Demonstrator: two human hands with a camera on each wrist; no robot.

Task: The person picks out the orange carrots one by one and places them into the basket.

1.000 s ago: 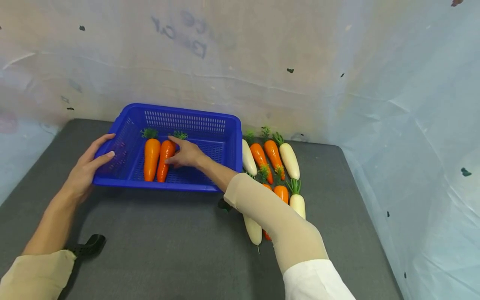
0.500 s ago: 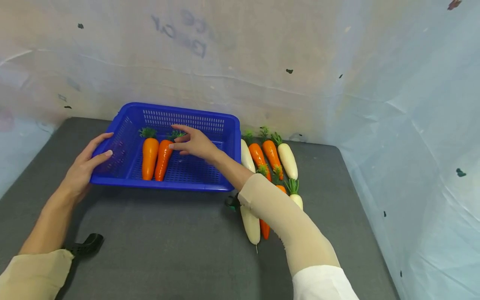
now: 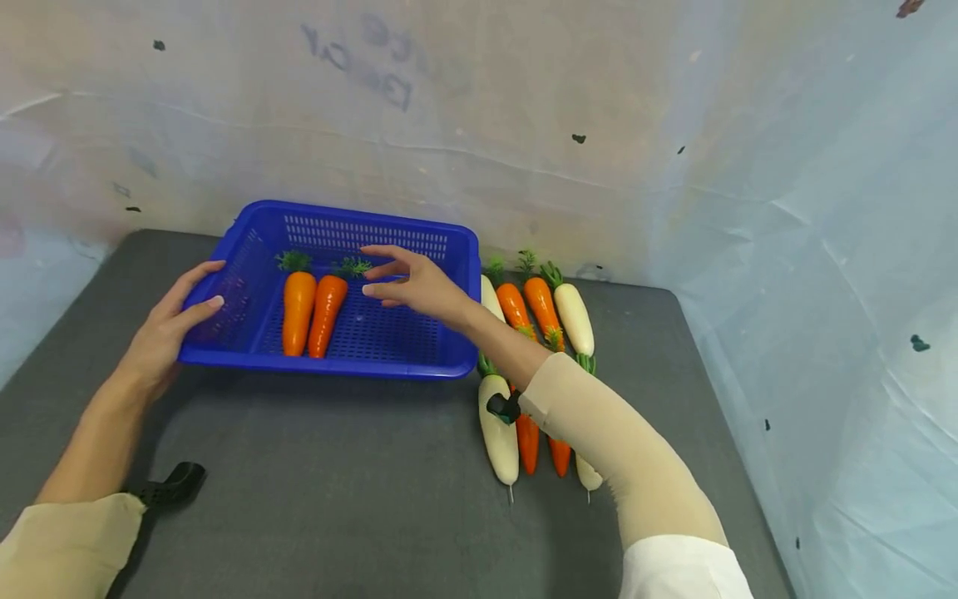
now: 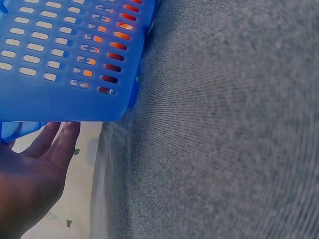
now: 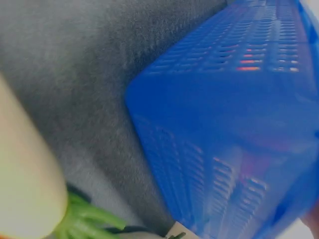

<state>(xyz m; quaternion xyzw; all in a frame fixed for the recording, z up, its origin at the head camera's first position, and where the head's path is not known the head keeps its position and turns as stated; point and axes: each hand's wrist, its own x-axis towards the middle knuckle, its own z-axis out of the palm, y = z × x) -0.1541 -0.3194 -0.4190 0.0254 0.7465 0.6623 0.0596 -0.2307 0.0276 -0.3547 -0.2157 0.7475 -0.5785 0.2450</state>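
Observation:
A blue plastic basket [image 3: 329, 363] with slotted walls stands at the back left of the grey tabletop. Inside it, two orange carrots [image 3: 298, 314] with green tops lie side by side toward the left. My left hand [image 3: 168, 324] holds the basket's left end, thumb and fingers at the rim; the left wrist view shows fingers [image 4: 62, 144] against its end wall. My right hand [image 3: 415, 283] is over the basket, right of the carrots, with nothing between its parted, slightly bent fingers. In the right wrist view the hand is almost wholly out of sight.
Right of the basket lie white radishes [image 3: 575, 320] and several more carrots [image 3: 542, 304] in two rows, partly covered by my right forearm [image 3: 509, 349]. A pale sheet [image 3: 479, 108] hangs behind the table [image 3: 337, 499] and along its right side.
My right hand has come off the right-hand carrot in the basket and moved up and to the right. Both carrots stay in place. My left hand remains at the basket's end.

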